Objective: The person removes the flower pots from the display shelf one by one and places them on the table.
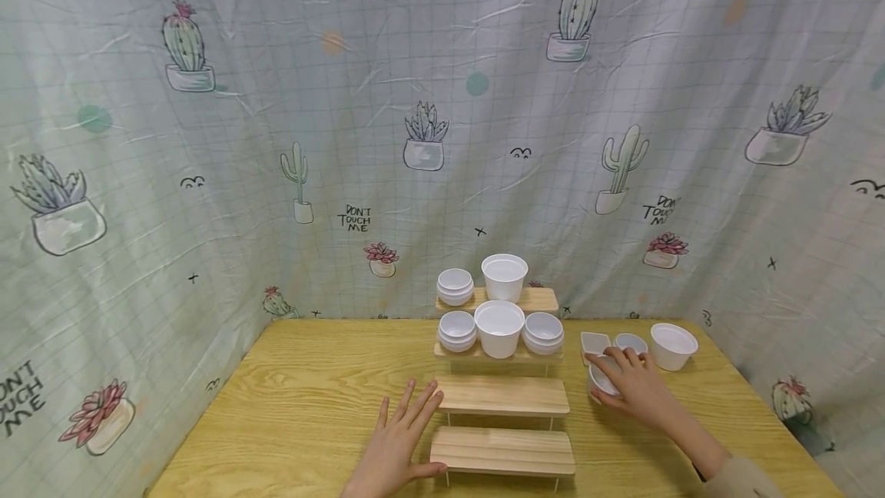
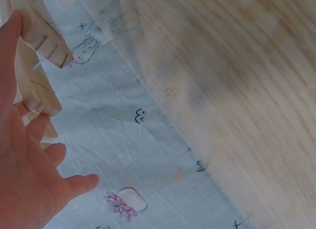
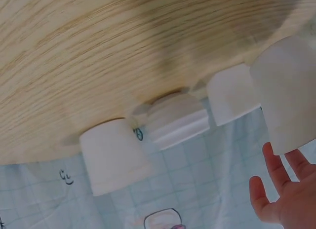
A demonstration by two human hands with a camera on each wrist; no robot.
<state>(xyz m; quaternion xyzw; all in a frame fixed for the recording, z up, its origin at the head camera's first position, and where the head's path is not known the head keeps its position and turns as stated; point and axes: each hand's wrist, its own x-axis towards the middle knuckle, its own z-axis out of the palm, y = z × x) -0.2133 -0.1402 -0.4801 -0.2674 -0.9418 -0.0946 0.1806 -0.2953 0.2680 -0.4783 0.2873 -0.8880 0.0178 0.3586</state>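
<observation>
Left hand (image 1: 399,440) splays wide (palm down); right hand (image 1: 639,390) grips a tub (image 1: 601,380).

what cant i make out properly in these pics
- Held white pot: head view, partly covered by the right hand; right wrist view, cut off by the right edge.
- Small bowl: head view, lower part behind the right hand.
- Wooden shelves: left wrist view, partly behind the left hand, cut off by the edge.
</observation>
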